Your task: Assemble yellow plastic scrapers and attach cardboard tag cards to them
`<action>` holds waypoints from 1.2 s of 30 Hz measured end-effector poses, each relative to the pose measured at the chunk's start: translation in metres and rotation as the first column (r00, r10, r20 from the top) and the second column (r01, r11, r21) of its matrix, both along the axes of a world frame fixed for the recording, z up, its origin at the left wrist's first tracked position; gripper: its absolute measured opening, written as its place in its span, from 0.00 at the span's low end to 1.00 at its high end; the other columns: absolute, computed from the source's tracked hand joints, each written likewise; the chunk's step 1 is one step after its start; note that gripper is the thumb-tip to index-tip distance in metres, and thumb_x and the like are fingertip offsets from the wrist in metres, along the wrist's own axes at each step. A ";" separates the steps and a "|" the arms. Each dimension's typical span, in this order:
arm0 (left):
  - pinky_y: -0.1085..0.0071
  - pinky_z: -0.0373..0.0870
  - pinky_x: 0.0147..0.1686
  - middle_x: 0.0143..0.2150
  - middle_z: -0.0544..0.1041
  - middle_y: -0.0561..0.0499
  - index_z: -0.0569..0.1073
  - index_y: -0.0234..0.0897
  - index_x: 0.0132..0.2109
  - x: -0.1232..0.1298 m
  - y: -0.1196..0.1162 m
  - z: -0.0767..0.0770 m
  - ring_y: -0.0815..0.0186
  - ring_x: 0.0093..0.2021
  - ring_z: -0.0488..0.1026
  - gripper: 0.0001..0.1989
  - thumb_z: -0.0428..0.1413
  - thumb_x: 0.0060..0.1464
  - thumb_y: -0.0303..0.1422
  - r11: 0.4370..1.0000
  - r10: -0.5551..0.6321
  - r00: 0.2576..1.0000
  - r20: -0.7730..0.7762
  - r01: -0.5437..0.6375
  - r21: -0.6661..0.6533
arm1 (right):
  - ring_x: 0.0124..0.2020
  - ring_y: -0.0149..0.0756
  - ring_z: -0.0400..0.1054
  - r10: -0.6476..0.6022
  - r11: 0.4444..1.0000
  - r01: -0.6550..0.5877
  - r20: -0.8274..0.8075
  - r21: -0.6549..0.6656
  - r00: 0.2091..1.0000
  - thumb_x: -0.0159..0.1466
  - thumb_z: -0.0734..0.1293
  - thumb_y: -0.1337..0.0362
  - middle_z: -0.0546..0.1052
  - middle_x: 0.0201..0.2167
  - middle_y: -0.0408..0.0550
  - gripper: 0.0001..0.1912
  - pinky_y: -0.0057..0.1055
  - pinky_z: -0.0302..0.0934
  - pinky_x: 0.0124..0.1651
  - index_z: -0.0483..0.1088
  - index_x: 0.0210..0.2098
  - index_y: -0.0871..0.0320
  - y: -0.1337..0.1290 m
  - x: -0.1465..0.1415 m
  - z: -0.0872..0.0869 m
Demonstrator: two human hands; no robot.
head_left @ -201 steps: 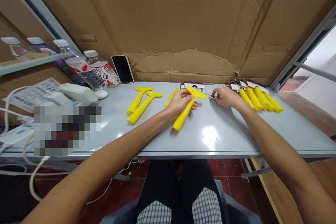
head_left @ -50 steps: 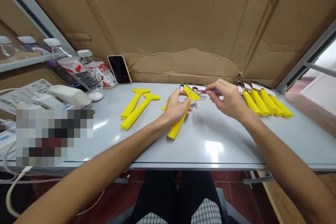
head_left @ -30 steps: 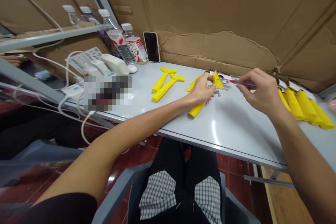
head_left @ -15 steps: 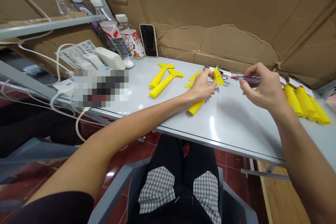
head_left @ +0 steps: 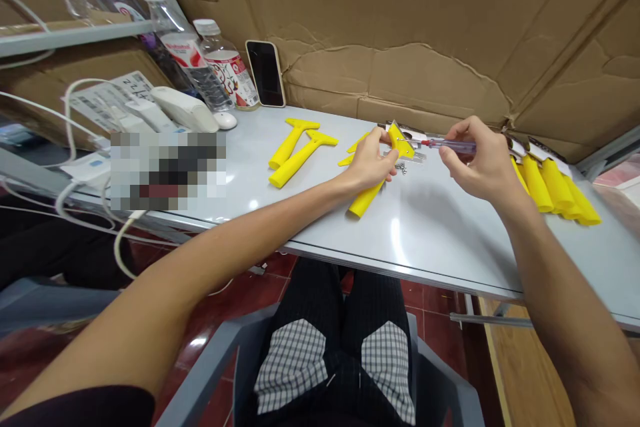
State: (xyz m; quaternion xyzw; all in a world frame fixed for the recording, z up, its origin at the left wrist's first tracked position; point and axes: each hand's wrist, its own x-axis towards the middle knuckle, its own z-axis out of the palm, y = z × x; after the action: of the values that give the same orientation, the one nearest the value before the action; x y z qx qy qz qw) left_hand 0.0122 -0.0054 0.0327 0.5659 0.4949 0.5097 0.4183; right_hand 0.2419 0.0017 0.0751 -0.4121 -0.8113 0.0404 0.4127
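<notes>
My left hand (head_left: 371, 161) grips a yellow scraper (head_left: 367, 200) by its neck, its wide head tilted up off the table and its handle slanting toward the front edge. My right hand (head_left: 473, 157) is closed round the clear purplish handle of a screwdriver (head_left: 453, 145). The screwdriver's thin shaft points left, with its tip at the scraper head. Beneath the head lie thin metal blades (head_left: 414, 155) and a little pile of screws (head_left: 401, 169). Partly behind my left hand are more yellow scraper parts (head_left: 346, 161).
Two yellow scrapers (head_left: 300, 160) lie to the left. Several packaged yellow scrapers (head_left: 560, 187) are at the right. A phone (head_left: 265, 73) leans on the cardboard wall (head_left: 400, 20) beside bottles (head_left: 227, 67). White chargers and cables (head_left: 175, 107) crowd the left end.
The camera view has shifted, so everything sits further left in the picture. Both hands keep their grips, and the screwdriver tip stays at the scraper head.
</notes>
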 end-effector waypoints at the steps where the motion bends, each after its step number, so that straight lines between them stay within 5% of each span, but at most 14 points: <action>1: 0.71 0.75 0.25 0.59 0.79 0.44 0.67 0.42 0.47 0.000 0.001 0.000 0.73 0.27 0.78 0.11 0.62 0.67 0.25 1.000 0.008 1.000 0.005 -0.008 0.001 | 0.23 0.40 0.71 0.007 1.000 -0.007 -0.013 -0.001 1.000 0.66 0.74 0.55 0.80 0.27 0.45 0.09 0.39 0.64 0.30 0.73 0.41 0.50 0.001 0.000 -0.001; 12: 0.75 0.74 0.24 0.64 0.79 0.44 0.67 0.41 0.48 0.000 0.005 -0.003 0.75 0.29 0.77 0.13 0.62 0.64 0.24 0.999 0.035 0.999 0.000 -0.035 0.002 | 0.29 0.43 0.71 -0.003 1.000 0.004 0.067 -0.021 0.998 0.73 0.72 0.51 0.79 0.31 0.45 0.13 0.41 0.67 0.37 0.74 0.52 0.49 0.000 -0.002 -0.005; 19: 0.74 0.74 0.23 0.59 0.81 0.44 0.67 0.42 0.48 -0.002 0.006 -0.009 0.73 0.29 0.78 0.12 0.63 0.65 0.28 1.000 0.015 0.999 -0.036 -0.015 0.014 | 0.29 0.43 0.72 -0.023 1.000 0.024 0.056 -0.019 0.998 0.76 0.69 0.42 0.77 0.29 0.46 0.18 0.42 0.68 0.39 0.74 0.45 0.50 0.006 0.001 -0.006; 25: 0.74 0.75 0.23 0.64 0.78 0.43 0.67 0.41 0.47 0.000 0.001 -0.005 0.74 0.28 0.77 0.12 0.63 0.64 0.26 1.000 0.025 0.999 -0.033 -0.024 0.013 | 0.32 0.45 0.72 -0.009 0.999 0.012 0.076 -0.043 0.997 0.75 0.71 0.45 0.77 0.30 0.45 0.17 0.44 0.69 0.41 0.74 0.53 0.49 0.006 0.001 -0.009; 36: 0.75 0.73 0.23 0.64 0.78 0.44 0.67 0.42 0.47 -0.001 0.003 -0.009 0.74 0.28 0.78 0.12 0.63 0.65 0.27 1.000 0.020 0.999 -0.025 -0.020 0.003 | 0.31 0.45 0.72 -0.001 0.999 0.005 0.079 -0.052 0.997 0.74 0.71 0.45 0.78 0.30 0.45 0.15 0.44 0.69 0.41 0.74 0.51 0.48 0.005 0.001 -0.009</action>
State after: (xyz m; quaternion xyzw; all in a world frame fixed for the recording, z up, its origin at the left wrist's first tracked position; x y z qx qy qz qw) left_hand 0.0112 -0.0020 0.0239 0.5678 0.5052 0.5074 0.4061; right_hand 0.2427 0.0064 0.0663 -0.4253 -0.8249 0.0445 0.3698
